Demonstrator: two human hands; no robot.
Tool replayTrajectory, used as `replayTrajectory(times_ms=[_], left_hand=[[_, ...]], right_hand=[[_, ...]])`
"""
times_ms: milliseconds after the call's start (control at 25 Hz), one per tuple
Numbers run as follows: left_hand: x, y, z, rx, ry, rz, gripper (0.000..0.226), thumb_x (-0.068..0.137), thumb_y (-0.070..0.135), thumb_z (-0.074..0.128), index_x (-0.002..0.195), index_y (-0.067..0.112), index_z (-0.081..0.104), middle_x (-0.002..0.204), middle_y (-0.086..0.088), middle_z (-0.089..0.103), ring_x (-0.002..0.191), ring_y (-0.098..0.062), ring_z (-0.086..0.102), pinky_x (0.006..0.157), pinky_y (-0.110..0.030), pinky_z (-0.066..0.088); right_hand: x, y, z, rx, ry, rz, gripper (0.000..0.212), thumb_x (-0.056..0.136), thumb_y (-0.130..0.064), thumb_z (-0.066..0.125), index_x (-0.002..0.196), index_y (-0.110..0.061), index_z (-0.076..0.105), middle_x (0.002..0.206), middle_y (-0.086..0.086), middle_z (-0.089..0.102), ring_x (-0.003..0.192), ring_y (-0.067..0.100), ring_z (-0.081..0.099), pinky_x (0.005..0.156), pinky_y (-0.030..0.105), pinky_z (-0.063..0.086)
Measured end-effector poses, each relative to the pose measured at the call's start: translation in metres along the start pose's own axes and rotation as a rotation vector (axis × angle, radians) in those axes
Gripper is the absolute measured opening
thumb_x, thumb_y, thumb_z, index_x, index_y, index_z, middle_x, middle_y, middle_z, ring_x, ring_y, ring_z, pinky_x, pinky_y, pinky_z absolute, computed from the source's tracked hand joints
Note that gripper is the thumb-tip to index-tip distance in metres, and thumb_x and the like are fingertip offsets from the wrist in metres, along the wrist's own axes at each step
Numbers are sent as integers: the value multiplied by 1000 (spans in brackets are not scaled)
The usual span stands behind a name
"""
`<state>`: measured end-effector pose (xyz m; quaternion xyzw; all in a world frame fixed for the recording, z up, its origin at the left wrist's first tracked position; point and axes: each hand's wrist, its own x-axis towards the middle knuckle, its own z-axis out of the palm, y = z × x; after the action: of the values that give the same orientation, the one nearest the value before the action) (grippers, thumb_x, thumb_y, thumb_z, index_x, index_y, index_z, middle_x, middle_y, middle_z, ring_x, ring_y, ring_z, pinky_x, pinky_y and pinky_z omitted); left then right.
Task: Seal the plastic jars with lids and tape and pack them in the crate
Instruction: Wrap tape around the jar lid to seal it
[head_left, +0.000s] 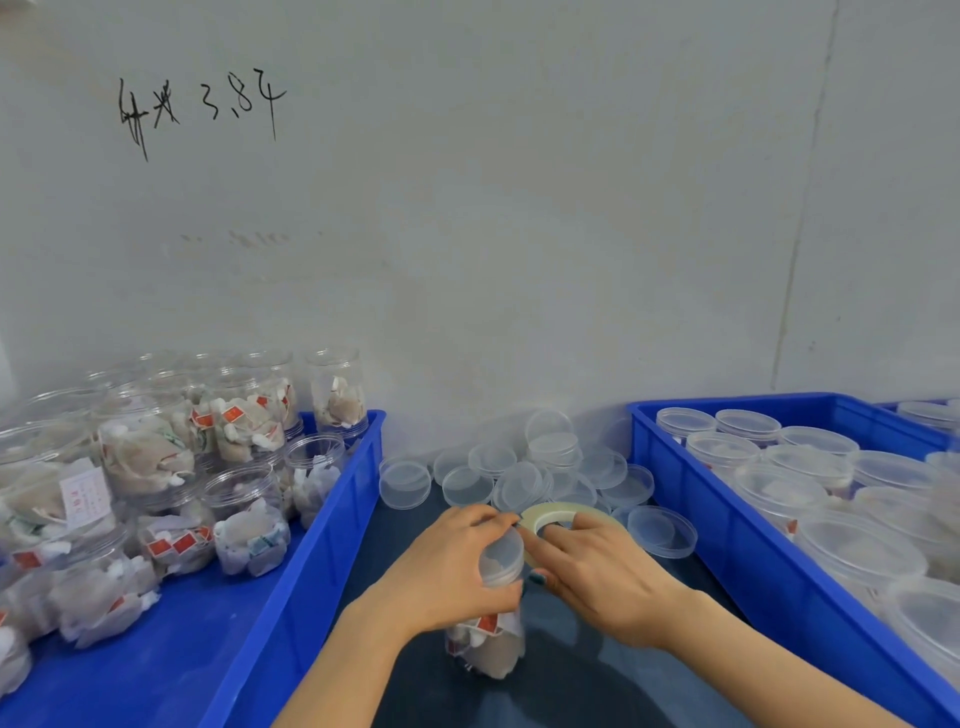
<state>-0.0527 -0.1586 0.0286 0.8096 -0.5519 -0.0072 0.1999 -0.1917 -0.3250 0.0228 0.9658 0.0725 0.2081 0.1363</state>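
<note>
A clear plastic jar (488, 644) filled with paper packets stands upright on the dark table between two blue crates, a translucent lid (501, 558) on top of it. My left hand (457, 566) grips the jar's upper part around the lid. My right hand (592, 571) holds a roll of clear tape (556, 514) with fingers through its core, pressed against the lid's right side. A pile of loose lids (519, 475) lies behind the hands.
The blue crate on the left (317, 545) holds several open jars of packets (244, 519). The blue crate on the right (737, 545) holds several lidded jars (810, 467). A pale wall with handwriting rises close behind the table.
</note>
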Motion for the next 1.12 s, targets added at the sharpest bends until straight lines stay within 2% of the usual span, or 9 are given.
replayTrajectory(times_ms=[120, 320, 440, 520, 600, 720, 880, 1000, 1120], left_hand=[[1, -2, -2, -15, 11, 6, 87, 66, 67, 47, 148, 38, 32, 141, 26, 33, 127, 4, 27, 100, -13, 20], [0, -4, -4, -25, -17, 38, 82, 71, 60, 56, 147, 40, 34, 139, 28, 35, 126, 5, 28, 106, -17, 25], [-6, -8, -8, -41, -35, 59, 75, 70, 55, 57, 141, 49, 36, 126, 49, 27, 116, 22, 23, 100, -4, 23], [-12, -8, -10, -63, -21, 48, 70, 68, 54, 55, 135, 56, 36, 120, 55, 23, 115, 28, 18, 92, 1, 22], [-13, -8, -9, -58, 9, 48, 64, 69, 54, 56, 131, 56, 38, 123, 48, 30, 117, 21, 24, 93, -5, 26], [-13, -7, -5, -48, 38, 35, 55, 70, 57, 56, 123, 51, 42, 126, 35, 39, 117, 7, 34, 93, -12, 31], [-14, -8, -3, -32, 116, 30, 54, 69, 62, 56, 120, 48, 46, 124, 32, 44, 113, 6, 39, 95, -15, 36], [-15, -7, 0, -46, 183, 20, 53, 67, 65, 54, 117, 49, 49, 119, 35, 47, 112, 6, 43, 94, -22, 44], [-18, -8, 3, -46, 212, -6, 57, 67, 71, 49, 121, 54, 48, 122, 37, 46, 115, 8, 41, 95, -23, 45]], right_hand=[[3, 3, -3, -28, -7, -24, 46, 104, -33, 29, 140, -12, 49, 94, 1, 61, 74, 25, 53, 74, 32, 35], [3, 2, 5, -75, 58, -71, 41, 99, -29, 35, 127, -12, 60, 77, -5, 57, 62, 19, 48, 65, 28, 39], [-7, 18, 10, -120, 69, -127, 41, 93, -27, 52, 132, -18, 58, 73, -8, 54, 60, 14, 44, 66, 26, 42], [-18, 25, 16, -133, 26, -55, 47, 91, -25, 54, 138, -23, 53, 76, -8, 54, 60, 14, 44, 68, 27, 45], [-19, 17, 27, -77, 32, 64, 48, 91, -23, 51, 140, -22, 52, 78, -6, 56, 60, 17, 49, 69, 30, 46], [-9, -14, 51, -16, 103, 104, 41, 86, -24, 59, 127, -23, 58, 69, -7, 53, 55, 16, 50, 61, 29, 42], [0, -36, 66, 81, 200, 146, 13, 85, -25, 50, 92, -28, 40, 65, -8, 49, 58, 16, 51, 63, 29, 26], [-4, -40, 75, 151, 119, 245, 4, 90, -31, 46, 92, -29, 49, 81, -6, 55, 74, 18, 56, 74, 30, 34], [-10, -41, 73, 302, -61, 311, 33, 90, -33, 36, 111, -24, 58, 117, 0, 50, 110, 23, 48, 99, 40, 35]])
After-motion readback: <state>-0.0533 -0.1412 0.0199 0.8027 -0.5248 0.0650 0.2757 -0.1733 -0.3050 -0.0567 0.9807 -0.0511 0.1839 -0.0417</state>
